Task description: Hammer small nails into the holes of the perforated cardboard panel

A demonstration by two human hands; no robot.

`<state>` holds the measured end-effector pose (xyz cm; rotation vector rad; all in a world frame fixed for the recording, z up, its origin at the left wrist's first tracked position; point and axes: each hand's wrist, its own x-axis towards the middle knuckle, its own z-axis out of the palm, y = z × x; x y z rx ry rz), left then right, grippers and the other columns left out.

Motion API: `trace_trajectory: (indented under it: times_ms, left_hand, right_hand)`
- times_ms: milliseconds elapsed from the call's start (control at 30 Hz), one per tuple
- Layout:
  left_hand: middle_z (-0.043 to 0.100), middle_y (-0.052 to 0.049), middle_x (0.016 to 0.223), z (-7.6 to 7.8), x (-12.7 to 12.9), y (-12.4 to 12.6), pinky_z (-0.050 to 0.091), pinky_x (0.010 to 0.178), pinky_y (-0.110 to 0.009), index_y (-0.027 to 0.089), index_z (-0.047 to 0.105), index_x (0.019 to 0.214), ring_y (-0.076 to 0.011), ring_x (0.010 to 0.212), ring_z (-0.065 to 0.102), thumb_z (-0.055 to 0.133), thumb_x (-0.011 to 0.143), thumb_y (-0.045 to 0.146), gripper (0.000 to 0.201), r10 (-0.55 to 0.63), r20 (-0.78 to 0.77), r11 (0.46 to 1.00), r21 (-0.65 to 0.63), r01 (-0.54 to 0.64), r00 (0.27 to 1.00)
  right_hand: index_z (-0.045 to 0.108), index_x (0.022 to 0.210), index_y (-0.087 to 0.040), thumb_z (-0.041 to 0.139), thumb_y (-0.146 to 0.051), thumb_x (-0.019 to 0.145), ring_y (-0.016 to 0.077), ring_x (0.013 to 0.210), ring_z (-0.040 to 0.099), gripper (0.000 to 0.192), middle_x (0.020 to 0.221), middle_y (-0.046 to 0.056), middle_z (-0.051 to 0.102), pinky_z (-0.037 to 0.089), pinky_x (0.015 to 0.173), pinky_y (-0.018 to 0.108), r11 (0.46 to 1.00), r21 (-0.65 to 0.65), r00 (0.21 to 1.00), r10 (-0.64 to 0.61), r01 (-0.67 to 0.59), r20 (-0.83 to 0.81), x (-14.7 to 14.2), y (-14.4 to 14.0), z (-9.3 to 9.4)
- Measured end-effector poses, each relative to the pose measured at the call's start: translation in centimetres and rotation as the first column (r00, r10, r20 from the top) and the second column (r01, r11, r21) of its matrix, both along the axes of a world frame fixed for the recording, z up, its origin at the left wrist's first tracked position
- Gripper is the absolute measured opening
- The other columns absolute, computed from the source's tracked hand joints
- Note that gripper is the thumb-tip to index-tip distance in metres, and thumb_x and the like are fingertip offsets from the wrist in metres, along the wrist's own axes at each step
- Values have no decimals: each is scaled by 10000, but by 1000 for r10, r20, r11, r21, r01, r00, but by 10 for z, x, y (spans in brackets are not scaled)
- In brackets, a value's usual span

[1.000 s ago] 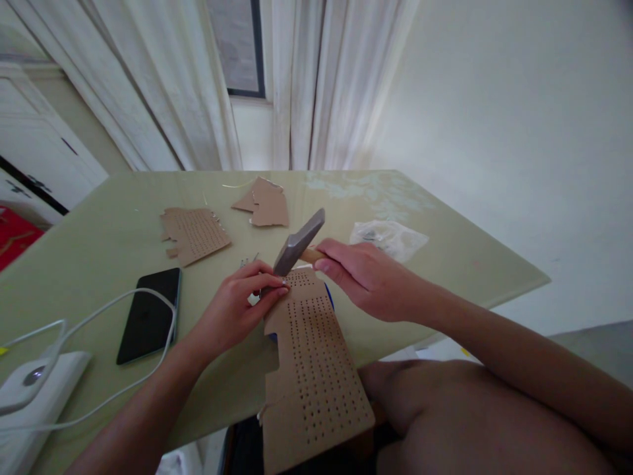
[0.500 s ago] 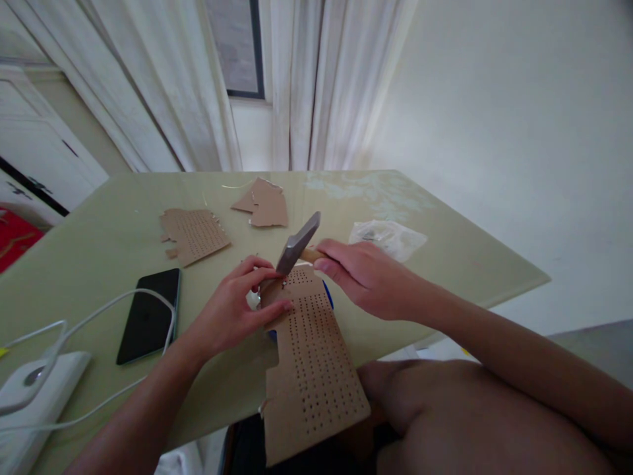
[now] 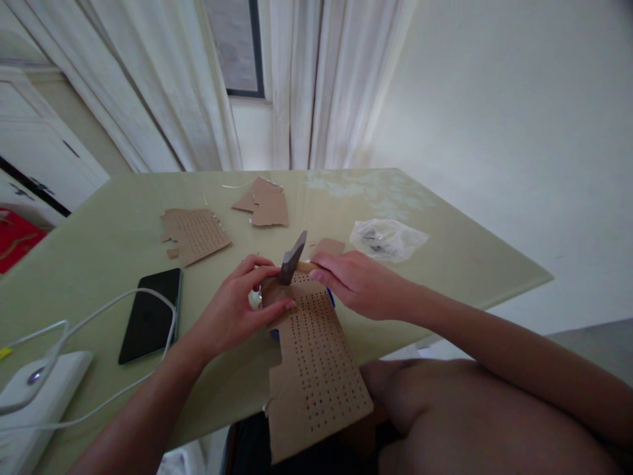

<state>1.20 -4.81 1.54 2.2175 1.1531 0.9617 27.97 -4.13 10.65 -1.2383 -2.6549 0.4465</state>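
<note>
My right hand (image 3: 368, 285) is wrapped round the short wooden handle of a hammer (image 3: 293, 257). The grey metal head is down at the upper left part of a brown cardboard sheet (image 3: 324, 369), which is punched with many rows of small holes. My left hand (image 3: 242, 300) holds the sheet's upper left edge, thumb lying on top and the other fingers curled near the hammer head. Whether a small nail stands between these fingers is hidden. Something blue (image 3: 331, 298) shows beneath the sheet. The sheet's lower end reaches past the table edge.
On the table (image 3: 425, 224) lie a holed cardboard piece (image 3: 198, 234), plain cardboard scraps (image 3: 270, 203) and a clear plastic bag (image 3: 390, 239) with small dark things in it. To the left are a black phone (image 3: 151, 316), a white cable (image 3: 116, 297) and a white power strip (image 3: 54, 389).
My right hand has brought the hammer head down onto the cardboard, uncovering a small cardboard scrap behind it. My left hand has stayed almost in place.
</note>
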Motion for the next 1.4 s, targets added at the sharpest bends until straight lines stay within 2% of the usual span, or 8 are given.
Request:
trace_trajectory:
  times_ms: [367,500,633,700,800,900,1033,1400]
  left_hand:
    - [666,-66,1212,1,3,0,554,803,-334,242,761,1219,-217,996,649,856,890,517,439,18,34,1000,-8,-17,999]
    - [692,-52,1183,3,-5,6,514,710,-301,256,783,1209,-169,835,599,861,872,510,429,25,72,999,-24,-24,997]
    - [670,-13,885,-1,-25,24,419,603,-296,230,807,1173,-148,640,490,723,947,525,382,253,133,967,-58,-247,958]
    - [652,-14,802,-7,-32,33,402,587,-312,214,823,1099,-162,598,482,659,958,528,381,435,70,900,-42,-433,898]
    - [754,-77,1000,-19,-35,42,501,746,-359,224,831,1031,-236,784,651,598,967,482,354,554,-163,832,91,-547,816]
    - [778,-114,1085,-29,-31,44,531,887,-403,224,813,995,-317,1023,706,565,992,444,331,530,-383,845,159,-511,757]
    - [766,-134,1024,-37,-31,41,539,852,-445,207,784,941,-352,982,715,559,1002,424,318,465,-540,875,160,-457,701]
    - [739,-183,1022,-50,-30,38,555,868,-449,204,720,944,-352,995,704,459,1025,306,292,479,-597,869,219,-443,643]
  right_hand:
    - [675,1128,-169,421,-374,1179,214,810,646,332,934,82,754,335,730,328,999,-4,997,43,-42,71,-2,0,-4]
    - [695,1161,-164,416,-395,1182,222,833,648,363,960,95,759,344,742,332,998,39,998,46,-48,47,2,-1,2]
    - [719,1165,-147,414,-380,1183,223,848,649,384,970,103,766,366,765,336,999,25,999,42,-42,8,8,1,3]
    - [729,1144,-144,427,-375,1179,233,875,665,382,1030,124,785,365,770,346,999,4,998,34,-35,45,10,2,-1]
    - [731,1144,-148,429,-378,1177,243,887,680,381,1064,132,796,359,770,358,999,-23,996,31,-29,79,10,4,-9]
    - [723,1152,-150,413,-382,1179,243,873,677,389,1029,124,792,360,771,361,999,-25,997,32,-30,74,10,4,-12]
    - [721,1125,-160,417,-393,1176,247,915,683,386,1064,126,792,371,789,361,999,-35,997,39,-37,63,12,3,-11]
    - [720,1100,-160,426,-397,1179,237,907,684,386,1056,122,790,377,787,352,997,-56,997,47,-44,60,15,4,-10]
